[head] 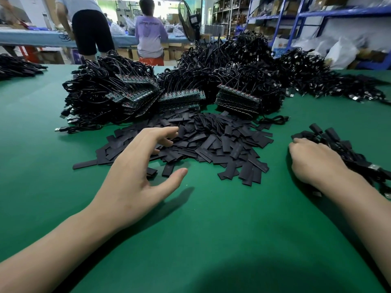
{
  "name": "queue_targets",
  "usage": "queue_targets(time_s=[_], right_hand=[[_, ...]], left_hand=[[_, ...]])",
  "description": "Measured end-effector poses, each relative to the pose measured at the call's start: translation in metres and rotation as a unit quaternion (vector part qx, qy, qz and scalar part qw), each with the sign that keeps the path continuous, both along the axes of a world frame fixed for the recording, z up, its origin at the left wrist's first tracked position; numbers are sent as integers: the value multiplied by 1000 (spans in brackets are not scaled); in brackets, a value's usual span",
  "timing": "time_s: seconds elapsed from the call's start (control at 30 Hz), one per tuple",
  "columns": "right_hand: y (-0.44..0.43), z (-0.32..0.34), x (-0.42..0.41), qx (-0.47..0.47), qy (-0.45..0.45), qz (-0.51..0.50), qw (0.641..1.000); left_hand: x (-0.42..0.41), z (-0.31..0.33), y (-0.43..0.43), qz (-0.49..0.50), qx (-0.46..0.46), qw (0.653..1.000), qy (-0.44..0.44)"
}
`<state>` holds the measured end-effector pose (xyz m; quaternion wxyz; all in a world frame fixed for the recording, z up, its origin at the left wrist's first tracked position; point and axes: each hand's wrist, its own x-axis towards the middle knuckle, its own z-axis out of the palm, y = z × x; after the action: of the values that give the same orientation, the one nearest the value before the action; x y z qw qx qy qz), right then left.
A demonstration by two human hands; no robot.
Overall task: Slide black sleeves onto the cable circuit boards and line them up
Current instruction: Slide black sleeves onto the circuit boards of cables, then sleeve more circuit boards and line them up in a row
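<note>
A loose heap of flat black sleeves point(211, 142) lies mid-table on the green mat. Behind it stand stacks of cable circuit boards point(182, 100) with their black cables piled up, one stack at the left point(135, 89) and one at the right point(239, 100). My left hand point(139, 174) hovers open over the near left edge of the sleeve heap, fingers spread, holding nothing. My right hand point(313, 161) rests with curled fingers on a bundle of sleeved cables point(347, 153) at the right; its fingertips are hidden.
The green table point(211, 229) spreads in front of me. More black cable piles point(317, 79) lie at the back right and far left point(17, 66). Two people point(150, 30) work at another bench behind. A fan and blue shelves point(317, 15) stand at the back.
</note>
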<state>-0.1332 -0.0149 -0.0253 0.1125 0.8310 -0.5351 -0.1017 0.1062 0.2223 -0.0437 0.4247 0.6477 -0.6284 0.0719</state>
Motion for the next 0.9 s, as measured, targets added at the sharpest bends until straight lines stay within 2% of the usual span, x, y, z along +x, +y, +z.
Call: queue_targets(time_s=[0.17, 0.27, 0.37, 0.53, 0.67, 0.73, 0.8, 0.9], right_hand=[[-12, -2, -8, -8, -44, -19, 999], [-17, -11, 3, -22, -149, 48, 987], [-26, -12, 26, 60, -233, 86, 967], [-60, -18, 50, 105, -275, 69, 953], [-68, -27, 55, 90, -296, 61, 949], [-65, -29, 55, 70, -318, 75, 943], [-57, -30, 56, 56, -327, 102, 938], [-50, -32, 59, 36, -353, 148, 923]], left_hand=[[2, -1, 0, -2, 0, 1000, 1], [2, -3, -1, -1, 3, 1000, -5], [0, -2, -2, -4, 16, 1000, -22], [-6, 12, -12, -6, 81, 995, -65], [-12, 37, -48, -29, 155, 984, -80], [-16, 46, -78, -31, 170, 985, -19], [-22, 53, -111, -27, 184, 979, 84], [-32, 57, -163, -29, 206, 938, 278]])
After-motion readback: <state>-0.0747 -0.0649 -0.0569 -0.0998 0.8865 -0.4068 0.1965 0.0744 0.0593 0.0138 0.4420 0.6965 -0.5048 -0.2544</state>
